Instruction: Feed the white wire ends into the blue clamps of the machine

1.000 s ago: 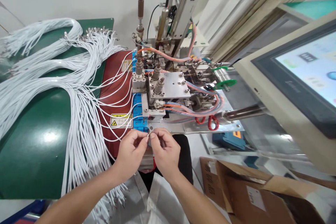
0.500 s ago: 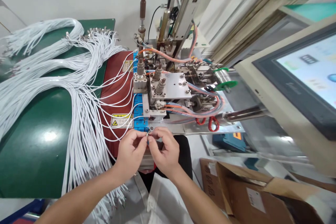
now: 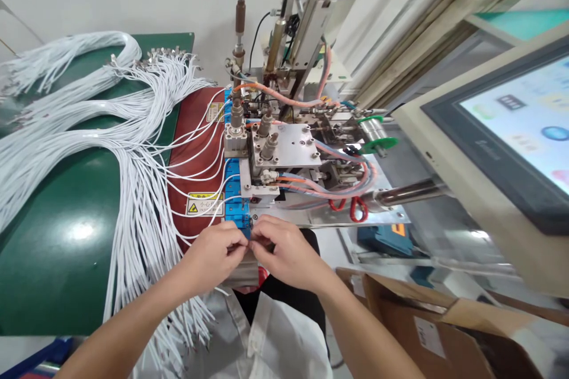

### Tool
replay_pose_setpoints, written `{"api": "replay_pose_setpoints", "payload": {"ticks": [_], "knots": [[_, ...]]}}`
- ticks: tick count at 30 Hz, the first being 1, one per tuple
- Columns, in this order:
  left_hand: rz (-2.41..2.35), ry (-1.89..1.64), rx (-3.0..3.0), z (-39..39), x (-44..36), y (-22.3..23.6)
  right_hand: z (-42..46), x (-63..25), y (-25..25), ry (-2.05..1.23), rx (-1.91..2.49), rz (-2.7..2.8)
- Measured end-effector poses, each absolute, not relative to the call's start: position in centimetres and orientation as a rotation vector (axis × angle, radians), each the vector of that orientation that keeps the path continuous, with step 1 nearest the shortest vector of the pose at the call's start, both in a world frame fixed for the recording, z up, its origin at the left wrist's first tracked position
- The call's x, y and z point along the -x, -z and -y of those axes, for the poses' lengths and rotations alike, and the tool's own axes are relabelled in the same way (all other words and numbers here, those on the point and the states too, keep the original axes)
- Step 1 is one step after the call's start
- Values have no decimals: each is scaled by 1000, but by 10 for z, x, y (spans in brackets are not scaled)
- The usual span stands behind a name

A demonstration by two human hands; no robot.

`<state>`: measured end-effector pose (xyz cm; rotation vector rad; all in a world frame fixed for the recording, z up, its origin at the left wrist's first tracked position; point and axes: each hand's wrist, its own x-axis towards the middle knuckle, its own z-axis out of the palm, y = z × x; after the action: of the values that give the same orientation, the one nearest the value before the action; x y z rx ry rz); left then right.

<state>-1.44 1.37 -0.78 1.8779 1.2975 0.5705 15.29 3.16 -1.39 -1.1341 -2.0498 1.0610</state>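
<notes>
Nearest: a white garment [image 3: 291, 334] over the person's lap; cardboard box [image 3: 393, 320], flaps open, near right. Loose tips of the white wires [image 3: 142, 219] hang past the table edge at near left.

Left hand [image 3: 211, 256] and right hand [image 3: 288, 251] meet tip to tip, thumb and forefinger of each closed in a pinch. Whatever lies between the tips is hidden or too small to make out; cannot tell what is gripped. Both sit at the near end of the blue holder [image 3: 235, 210], fingertips just beside it; contact cannot be told.

White wires: main mass on the green table [image 3: 66, 219], left; several strands cross the red mat [image 3: 191, 109] rightward to the blue holder. A warning label [image 3: 205, 206] lies on the mat, left of the holder.

Right of the holder: metal machine [image 3: 287, 145], orange and grey hoses [image 3: 306, 189] curving along its near side, red loops [image 3: 358, 209] at the near right edge of its base. Spool [image 3: 373, 132] with green rims at its right end. Screen [image 3: 520, 118], lit, tilted, far right of the hands.

Farther: more wire bundles on the table, metal ends clustered; pale wall [image 3: 186, 0] behind; beige curtain [image 3: 413, 23] at far right.
</notes>
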Motion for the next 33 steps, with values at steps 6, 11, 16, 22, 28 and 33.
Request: {"api": "replay_pose_setpoints", "payload": {"ticks": [6, 11, 16, 22, 28, 33], "knots": [[-1483, -861, -1571, -12, 7, 16, -20, -133, 33, -1108, 1198, 1362], [-1485, -932, -1463, -9, 5, 22, -13, -128, 43, -1129, 1218, 1296], [-1477, -924, -1459, -9, 6, 23, -16, -134, 45, -1131, 1248, 1247], [-1486, -885, -1396, -8, 3, 26, -15, -134, 47, -1143, 1259, 1307], [-1416, -800, -1198, -12, 0, 20, -14, -135, 46, -997, 1293, 1440], [-1419, -804, -1082, -14, 1, 14, -14, -136, 44, -975, 1282, 1462]]}}
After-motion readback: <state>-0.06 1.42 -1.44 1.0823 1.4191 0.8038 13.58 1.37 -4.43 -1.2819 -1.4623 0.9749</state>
